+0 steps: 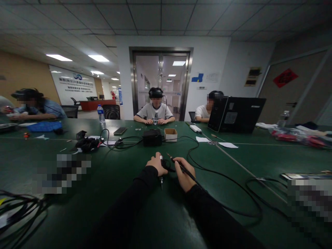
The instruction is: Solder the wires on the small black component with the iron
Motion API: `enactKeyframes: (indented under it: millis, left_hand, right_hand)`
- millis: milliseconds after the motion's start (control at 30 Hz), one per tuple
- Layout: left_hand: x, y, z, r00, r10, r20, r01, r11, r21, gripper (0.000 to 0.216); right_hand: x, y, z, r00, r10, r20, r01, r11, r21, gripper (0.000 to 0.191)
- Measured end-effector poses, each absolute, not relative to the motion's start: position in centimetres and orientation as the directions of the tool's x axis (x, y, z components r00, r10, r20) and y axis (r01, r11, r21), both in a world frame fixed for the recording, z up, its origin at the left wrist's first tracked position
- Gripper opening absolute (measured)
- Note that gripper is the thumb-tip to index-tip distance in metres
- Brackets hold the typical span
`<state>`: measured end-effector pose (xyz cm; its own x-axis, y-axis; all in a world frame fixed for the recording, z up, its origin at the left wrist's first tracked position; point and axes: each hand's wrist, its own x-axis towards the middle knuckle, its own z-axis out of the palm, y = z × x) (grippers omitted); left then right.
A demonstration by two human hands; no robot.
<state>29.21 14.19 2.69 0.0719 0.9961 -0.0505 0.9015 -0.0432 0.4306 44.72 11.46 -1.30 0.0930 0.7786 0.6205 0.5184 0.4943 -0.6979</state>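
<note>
Both my hands rest together on the green table (109, 193), in black sleeves. My left hand (156, 165) is closed around a small slim tool (161, 173) whose metal tip points down toward me. My right hand (184, 173) grips a black pen-shaped soldering iron (178, 165) like a pencil, its tip pointing up and left toward the left hand. The iron's black cable (233, 183) runs off to the right and loops back across the table.
A black box (152, 137) and a small cardboard box (170, 134) stand just beyond my hands. A phone (120, 130), a water bottle (101, 114), cable tangles and an open laptop (234, 114) lie farther off. Three other people sit at the table.
</note>
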Motion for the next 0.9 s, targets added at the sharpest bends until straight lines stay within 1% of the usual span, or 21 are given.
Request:
enactKeyframes:
  millis: [67,200,300,367,467,533,567,633,667,733,833,900]
  left_hand:
    - [28.0,14.5,2.5,0.083,0.994,-0.068,0.884,-0.042,0.465,0.077]
    - [23.7,14.5,2.4,0.111,0.98,-0.166,0.829,0.001,0.56,0.076]
    - [19.8,13.9,2.6,0.082,0.978,-0.194,0.814,0.046,0.579,0.076]
    - [17.1,13.3,2.8,0.035,0.978,-0.205,0.821,0.089,0.564,0.078]
    - [13.3,12.2,3.1,-0.021,0.971,-0.237,0.825,0.151,0.545,0.082]
    - [11.1,11.3,3.2,-0.043,0.968,-0.246,0.823,0.175,0.541,0.083]
    - [10.1,10.7,3.2,-0.053,0.969,-0.241,0.821,0.18,0.541,0.083]
    - [8.4,9.7,3.2,-0.072,0.973,-0.219,0.819,0.183,0.543,0.083]
    - [7.6,9.1,3.2,-0.083,0.975,-0.208,0.818,0.186,0.545,0.082]
    - [6.3,8.0,3.2,-0.106,0.974,-0.199,0.816,0.2,0.543,0.082]
    - [5.0,6.6,3.3,-0.131,0.974,-0.183,0.816,0.211,0.538,0.082]
    - [4.6,5.8,3.5,-0.16,0.976,-0.15,0.833,0.215,0.51,0.083]
  right_hand:
    - [44.6,11.4,-1.2,0.09,0.785,0.613,0.509,0.493,-0.706,0.02]
    - [44.5,11.0,-0.8,0.084,0.799,0.595,0.46,0.499,-0.735,0.024]
    - [44.4,11.0,-0.7,0.078,0.845,0.528,0.386,0.463,-0.798,0.029]
    - [44.5,11.2,-0.9,0.078,0.9,0.43,0.297,0.39,-0.871,0.033]
    - [45.1,11.5,-1.3,0.107,0.963,0.247,0.068,0.241,-0.968,0.04]
    - [45.9,11.3,-1.5,0.088,0.984,0.155,-0.092,0.163,-0.982,0.045]
    - [46.4,11.0,-1.5,0.068,0.989,0.135,-0.165,0.145,-0.976,0.047]
    - [47.7,10.1,-1.3,0.043,0.994,0.098,-0.264,0.106,-0.959,0.047]
    - [48.5,9.6,-1.1,0.038,0.996,0.083,-0.286,0.09,-0.954,0.047]
    - [50.1,8.8,-0.6,0.072,0.995,0.063,-0.293,0.082,-0.953,0.047]
    - [52.3,8.1,0.1,0.247,0.967,0.055,-0.271,0.124,-0.955,0.047]
    - [53.2,8.0,0.3,0.348,0.936,0.049,-0.292,0.158,-0.943,0.045]
